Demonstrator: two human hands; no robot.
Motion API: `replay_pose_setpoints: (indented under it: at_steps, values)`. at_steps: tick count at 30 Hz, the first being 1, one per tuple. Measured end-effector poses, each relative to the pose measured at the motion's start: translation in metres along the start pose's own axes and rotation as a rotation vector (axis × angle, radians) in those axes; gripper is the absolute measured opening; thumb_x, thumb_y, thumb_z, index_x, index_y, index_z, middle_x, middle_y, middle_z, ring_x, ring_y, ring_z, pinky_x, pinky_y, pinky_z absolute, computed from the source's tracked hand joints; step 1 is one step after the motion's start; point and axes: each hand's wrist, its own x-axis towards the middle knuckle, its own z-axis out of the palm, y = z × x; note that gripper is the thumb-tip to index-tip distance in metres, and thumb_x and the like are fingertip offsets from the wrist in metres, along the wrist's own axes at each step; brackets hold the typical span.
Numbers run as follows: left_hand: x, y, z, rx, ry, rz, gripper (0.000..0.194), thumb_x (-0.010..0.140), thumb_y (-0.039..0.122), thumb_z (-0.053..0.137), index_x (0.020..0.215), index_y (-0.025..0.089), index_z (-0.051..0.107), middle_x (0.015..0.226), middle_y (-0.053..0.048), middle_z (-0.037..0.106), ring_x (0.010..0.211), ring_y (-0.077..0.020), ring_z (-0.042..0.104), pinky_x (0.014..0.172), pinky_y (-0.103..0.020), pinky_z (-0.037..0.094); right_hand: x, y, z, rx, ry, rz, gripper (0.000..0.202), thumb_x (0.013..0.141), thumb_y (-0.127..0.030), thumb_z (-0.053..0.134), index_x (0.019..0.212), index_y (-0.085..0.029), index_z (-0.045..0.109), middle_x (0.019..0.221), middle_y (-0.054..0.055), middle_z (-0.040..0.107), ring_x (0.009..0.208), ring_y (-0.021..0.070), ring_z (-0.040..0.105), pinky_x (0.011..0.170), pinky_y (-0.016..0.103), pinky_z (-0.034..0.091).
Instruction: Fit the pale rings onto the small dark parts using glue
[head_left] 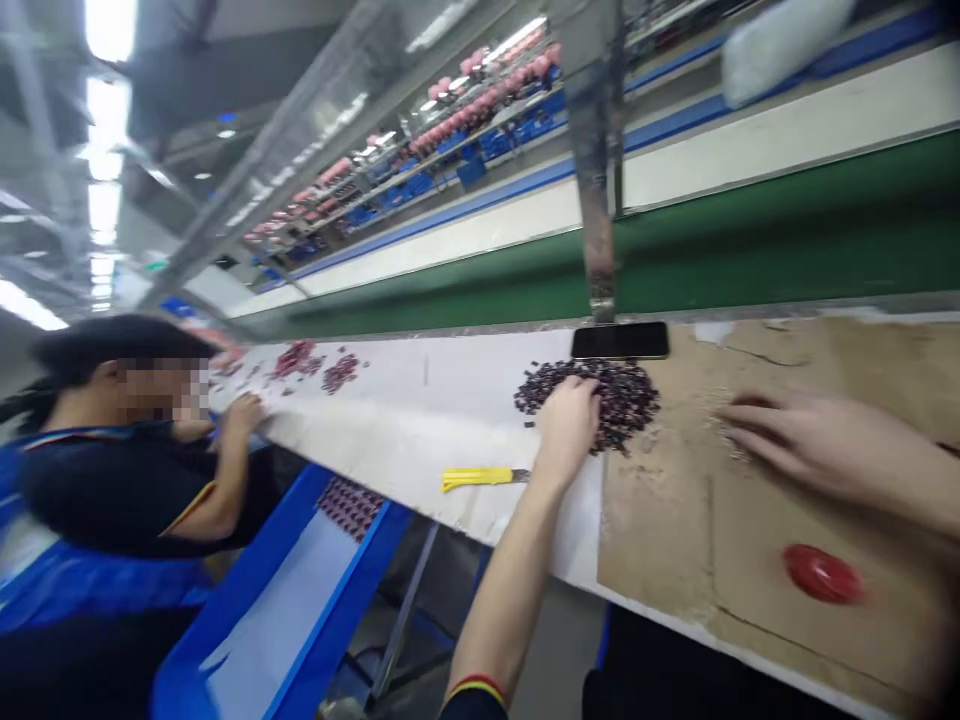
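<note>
My left hand (570, 420) reaches into a pile of small dark pieces (626, 395) on the white table covering. Its fingers are curled together at the pile, and what the fingertips grip is hidden. To the right, my right hand (802, 440) hovers low over a sheet of brown cardboard (660, 540), fingers stretched and apart. Small pale bits (735, 445) lie by its fingertips. Beside my left wrist is a yellow utility knife (478, 478). Behind the pile lies a black phone (620, 340). A blurred red oval object (823, 574) rests on the cardboard nearer me.
A co-worker (127, 470) sits at the left by reddish piles (296, 358). A blue bin (300, 590) with a sheet of dark pieces stands below the table edge. A metal post (596, 200) rises behind the phone, before a green conveyor belt (750, 250).
</note>
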Motion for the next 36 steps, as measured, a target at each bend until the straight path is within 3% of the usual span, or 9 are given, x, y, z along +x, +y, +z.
replay_pose_setpoints:
  at_steps: [2, 5, 8, 12, 19, 28, 32, 36]
  values:
    - [0.000, -0.009, -0.001, -0.115, -0.036, -0.007, 0.021, 0.100, 0.033, 0.063, 0.112, 0.017, 0.069, 0.117, -0.008, 0.070, 0.103, -0.0214, 0.069, 0.093, -0.044, 0.058, 0.000, -0.003, -0.009, -0.059, -0.102, -0.002, 0.023, 0.098, -0.023, 0.061, 0.105, -0.021, 0.083, 0.110, 0.016, 0.077, 0.093, 0.0268, 0.073, 0.075, 0.037, 0.055]
    - [0.003, -0.024, -0.002, -0.303, -0.067, -0.040, 0.023, 0.099, 0.035, 0.064, 0.113, 0.017, 0.068, 0.116, -0.009, 0.070, 0.102, -0.0214, 0.068, 0.091, -0.043, 0.059, 0.004, -0.006, -0.013, -0.104, -0.159, 0.077, 0.030, 0.100, -0.021, 0.052, 0.108, -0.021, 0.081, 0.108, 0.013, 0.077, 0.088, 0.0266, 0.073, 0.072, 0.036, 0.055]
    - [0.006, -0.034, -0.004, -0.504, -0.045, -0.116, 0.022, 0.098, 0.034, 0.066, 0.110, 0.016, 0.068, 0.112, -0.008, 0.070, 0.098, -0.0206, 0.069, 0.087, -0.042, 0.059, 0.007, -0.011, -0.011, -0.090, -0.156, 0.138, 0.028, 0.097, -0.016, 0.054, 0.101, -0.021, 0.082, 0.102, 0.010, 0.079, 0.087, 0.0261, 0.074, 0.070, 0.034, 0.055]
    - [0.001, -0.033, -0.009, -0.842, 0.002, -0.263, 0.022, 0.096, 0.033, 0.069, 0.107, 0.013, 0.067, 0.101, -0.005, 0.071, 0.086, -0.0176, 0.069, 0.075, -0.035, 0.061, 0.008, -0.017, -0.010, -0.010, -0.115, 0.179, 0.026, 0.094, -0.015, 0.059, 0.094, -0.024, 0.083, 0.097, 0.006, 0.082, 0.093, 0.0264, 0.075, 0.080, 0.036, 0.057]
    - [-0.038, 0.013, -0.032, -1.369, 0.050, -0.467, 0.035, 0.068, 0.031, 0.093, 0.095, 0.017, 0.075, 0.083, 0.000, 0.072, 0.072, -0.0076, 0.070, 0.071, -0.016, 0.058, 0.000, -0.013, -0.019, 0.148, -0.009, 0.307, 0.025, 0.095, -0.019, 0.060, 0.103, -0.020, 0.084, 0.104, 0.009, 0.083, 0.093, 0.0296, 0.079, 0.088, 0.043, 0.061]
    - [-0.097, 0.077, -0.030, -1.574, 0.135, -0.668, 0.015, 0.081, 0.011, 0.075, 0.096, 0.016, 0.076, 0.084, -0.001, 0.071, 0.065, -0.0013, 0.064, 0.066, -0.006, 0.055, -0.008, 0.002, -0.027, 0.527, 0.074, 0.510, 0.029, 0.088, -0.013, 0.065, 0.113, -0.014, 0.079, 0.104, 0.012, 0.082, 0.099, 0.0271, 0.079, 0.100, 0.045, 0.061]
    - [-0.115, 0.090, -0.029, -1.552, 0.106, -0.630, 0.015, 0.079, 0.013, 0.075, 0.095, 0.015, 0.077, 0.084, -0.002, 0.069, 0.065, -0.0027, 0.062, 0.065, -0.009, 0.055, -0.024, -0.014, -0.050, 0.747, 0.164, 0.580, 0.026, 0.084, -0.016, 0.070, 0.109, -0.013, 0.077, 0.103, 0.014, 0.082, 0.096, 0.0267, 0.079, 0.096, 0.046, 0.063]
    - [-0.124, 0.096, -0.033, -1.494, 0.025, -0.529, 0.013, 0.077, 0.019, 0.079, 0.089, 0.015, 0.078, 0.084, -0.002, 0.071, 0.065, -0.0038, 0.062, 0.064, -0.011, 0.055, -0.062, -0.050, -0.074, 0.974, 0.209, 0.612, 0.033, 0.081, -0.032, 0.080, 0.108, -0.015, 0.073, 0.102, 0.013, 0.082, 0.091, 0.0263, 0.080, 0.087, 0.044, 0.067]
